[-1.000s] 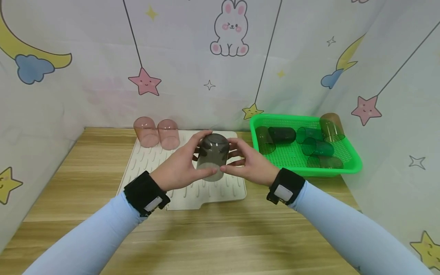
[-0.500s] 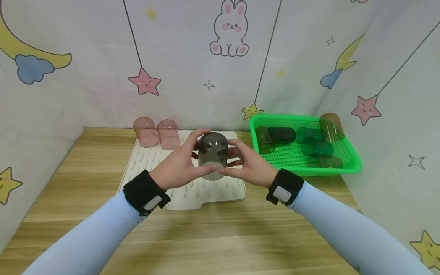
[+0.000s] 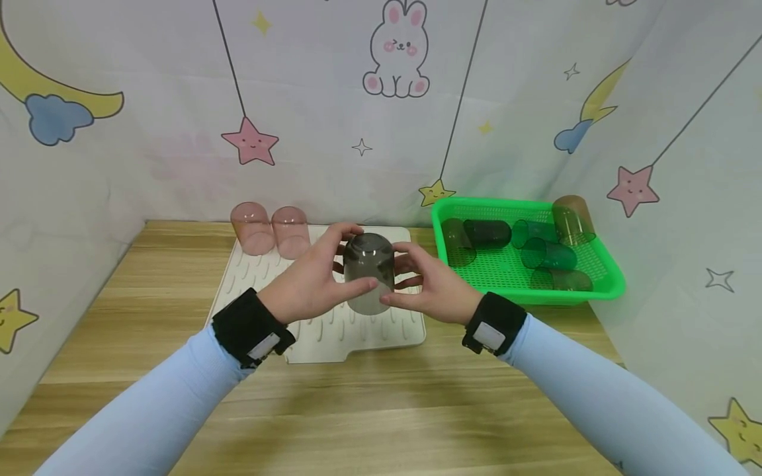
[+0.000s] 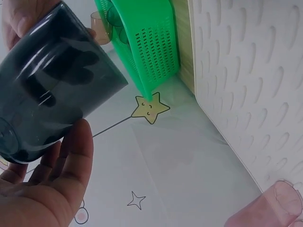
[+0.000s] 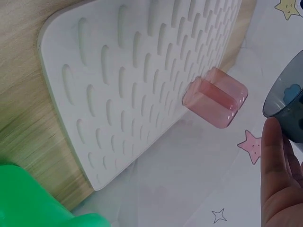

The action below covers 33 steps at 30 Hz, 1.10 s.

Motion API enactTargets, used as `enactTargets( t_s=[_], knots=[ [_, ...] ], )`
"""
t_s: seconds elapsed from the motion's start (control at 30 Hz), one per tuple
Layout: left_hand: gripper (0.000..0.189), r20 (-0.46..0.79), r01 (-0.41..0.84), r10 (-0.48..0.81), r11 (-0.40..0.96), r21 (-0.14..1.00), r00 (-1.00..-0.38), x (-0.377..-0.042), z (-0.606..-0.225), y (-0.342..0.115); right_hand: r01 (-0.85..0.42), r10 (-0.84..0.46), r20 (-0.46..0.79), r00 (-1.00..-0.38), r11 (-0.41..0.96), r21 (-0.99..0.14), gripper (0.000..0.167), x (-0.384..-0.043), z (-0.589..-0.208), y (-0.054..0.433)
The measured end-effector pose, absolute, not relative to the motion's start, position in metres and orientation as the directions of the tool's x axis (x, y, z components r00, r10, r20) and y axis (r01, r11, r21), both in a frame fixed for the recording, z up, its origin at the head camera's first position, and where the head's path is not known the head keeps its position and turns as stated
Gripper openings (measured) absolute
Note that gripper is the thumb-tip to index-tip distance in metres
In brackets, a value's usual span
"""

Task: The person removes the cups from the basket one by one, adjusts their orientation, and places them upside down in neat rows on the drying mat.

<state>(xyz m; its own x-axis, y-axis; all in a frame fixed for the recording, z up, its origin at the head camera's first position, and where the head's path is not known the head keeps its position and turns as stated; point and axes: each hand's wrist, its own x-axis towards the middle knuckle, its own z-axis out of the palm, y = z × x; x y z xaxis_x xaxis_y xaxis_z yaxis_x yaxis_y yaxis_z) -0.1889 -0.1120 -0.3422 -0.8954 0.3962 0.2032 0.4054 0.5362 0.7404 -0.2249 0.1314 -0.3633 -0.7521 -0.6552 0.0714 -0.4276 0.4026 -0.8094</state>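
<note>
A smoky grey see-through cup [image 3: 369, 264] hangs bottom-up over the white ridged drying mat [image 3: 324, 337], its mouth facing down. My left hand [image 3: 315, 281] holds it from the left, thumb across the front and fingers behind. From the other side my right hand [image 3: 437, 287] grips the same cup, thumb near the rim. In the left wrist view the cup [image 4: 57, 85] looks dark, with fingers seen through its wall. Two clear pink cups [image 3: 253, 230] stand bottom-up side by side at the mat's back left corner.
To the right, a green mesh basket [image 3: 610, 277] holds several cups: brown, dark, green and amber, most lying on their sides. The wooden table [image 3: 381, 416] runs up to a printed cloth backdrop [image 3: 321, 86] behind and on both sides.
Both hands keep their hold on the grey cup over the mat. The cup shifts only slightly, first up a little and then back down, its top tipping a bit away.
</note>
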Motion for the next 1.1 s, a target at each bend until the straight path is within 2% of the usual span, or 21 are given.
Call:
enactTargets(
  t_s=[0.23,0.77,1.1],
  knots=[
    [0.066,0.206,0.418,0.408,0.539,0.731,-0.889,-0.191,-0.337,-0.11,-0.442,-0.662,0.061,-0.747,0.426,-0.79,0.077,-0.226,-0.366,0.133],
    [0.068,0.15,0.357,0.375,0.575,0.736,-0.915,-0.188,-0.331,-0.104,-0.473,-0.665,0.077,-0.743,0.44,-0.763,0.08,-0.225,-0.365,0.133],
    [0.068,0.184,0.385,0.373,0.588,0.711,-0.909,-0.192,-0.333,-0.103,-0.473,-0.654,0.077,-0.753,0.456,-0.754,0.076,-0.226,-0.366,0.135]
  ],
)
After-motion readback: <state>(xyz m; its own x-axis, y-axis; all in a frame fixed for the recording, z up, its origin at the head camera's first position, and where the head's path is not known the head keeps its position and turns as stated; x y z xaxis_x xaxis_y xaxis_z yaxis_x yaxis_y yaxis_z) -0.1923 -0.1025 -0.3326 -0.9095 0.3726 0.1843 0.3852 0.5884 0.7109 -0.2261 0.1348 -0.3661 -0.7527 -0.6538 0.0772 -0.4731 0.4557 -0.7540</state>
